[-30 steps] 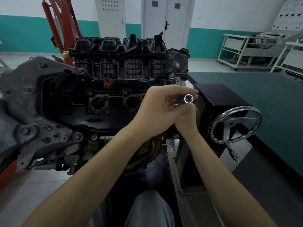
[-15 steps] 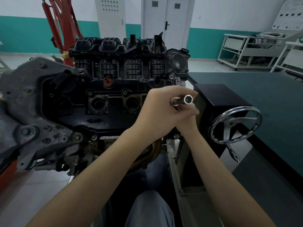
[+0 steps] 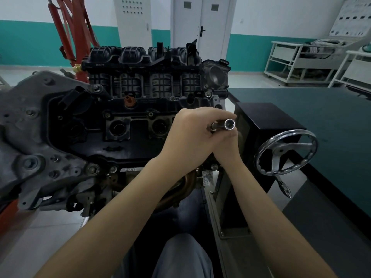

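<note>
A car engine (image 3: 128, 117) with a black intake manifold and black valve cover stands on a stand in front of me. Over its right end my left hand (image 3: 192, 135) grips a chrome socket tool (image 3: 228, 124), whose open socket end points toward me. My right hand (image 3: 228, 149) lies under and behind the left one, mostly hidden; its fingers seem to close on the same tool. The rest of the tool is covered by my hands.
A chrome handwheel (image 3: 285, 151) with a crank handle sits on the black stand box (image 3: 267, 117) right of my hands. A dark green workbench (image 3: 331, 125) stretches to the right. A red hoist (image 3: 74, 27) stands behind the engine, white carts (image 3: 301, 61) at the back right.
Both hands with the tool have sunk slightly and closed tighter together; the left hand's fingers have wrapped further round the tool. The engine has not moved.
</note>
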Motion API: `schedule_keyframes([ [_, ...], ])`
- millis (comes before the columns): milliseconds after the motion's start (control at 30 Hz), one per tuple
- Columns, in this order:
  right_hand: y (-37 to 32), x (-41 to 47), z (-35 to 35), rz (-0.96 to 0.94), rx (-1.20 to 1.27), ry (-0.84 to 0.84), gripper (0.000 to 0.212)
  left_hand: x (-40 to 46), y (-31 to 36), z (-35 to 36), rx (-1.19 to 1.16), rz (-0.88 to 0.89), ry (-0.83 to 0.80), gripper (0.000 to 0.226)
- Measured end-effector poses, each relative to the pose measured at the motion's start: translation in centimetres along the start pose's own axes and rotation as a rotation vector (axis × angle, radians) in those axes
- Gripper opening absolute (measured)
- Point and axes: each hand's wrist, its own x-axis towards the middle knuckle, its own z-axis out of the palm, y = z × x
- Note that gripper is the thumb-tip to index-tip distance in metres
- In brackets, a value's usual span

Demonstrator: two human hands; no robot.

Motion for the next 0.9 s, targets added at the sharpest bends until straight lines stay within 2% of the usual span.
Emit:
schedule_keyframes([
  [100, 0.6, -0.1, -0.2, -0.01, 0.0, -0.019, 0.02, -0.2, -0.2, 0.0, -0.117, -0.065, -0.054, 0.031],
  [200, 1.0, 0.1, -0.2, -0.01, 0.012, -0.049, 0.042, -0.2, -0.2, -0.3, -0.234, -0.12, -0.119, 0.035],
  [300, 0.6, 0.1, -0.2, -0.011, 0.053, -0.027, 0.029, 0.0, -0.1, -0.3, -0.132, -0.099, -0.077, 0.032],
  [400, 0.8, 0.0, -0.2, 0.004, 0.032, -0.011, 0.033, -0.2, 0.0, -0.1, -0.066, -0.065, -0.003, 0.024],
  [467, 0.8, -0.1, -0.3, 0.006, 0.032, -0.029, 0.03, -0.3, 0.0, -0.1, -0.115, -0.085, -0.012, 0.025],
  [600, 1.3, 0.0, -0.5, -0.02, -0.033, -0.024, 0.052, -0.2, 0.2, -0.4, -0.262, -0.158, -0.12, 0.034],
  [667, 1.2, -0.2, -0.4, -0.007, -0.007, 0.003, 0.044, -0.1, 0.5, -0.3, -0.187, -0.131, -0.12, 0.032],
  [767, 1.1, -0.2, -0.2, -0.022, -0.012, 0.013, 0.041, -0.1, 0.6, 0.1, -0.049, -0.083, 0.001, 0.023],
  [833, 0.6, -0.2, -0.2, -0.001, -0.008, -0.023, 0.027, -0.1, 0.6, 0.1, -0.075, -0.101, 0.02, 0.022],
  [900, 1.0, -0.1, -0.3, -0.002, -0.012, -0.042, 0.034, 0.0, 0.5, 0.0, -0.164, -0.152, -0.036, 0.026],
])
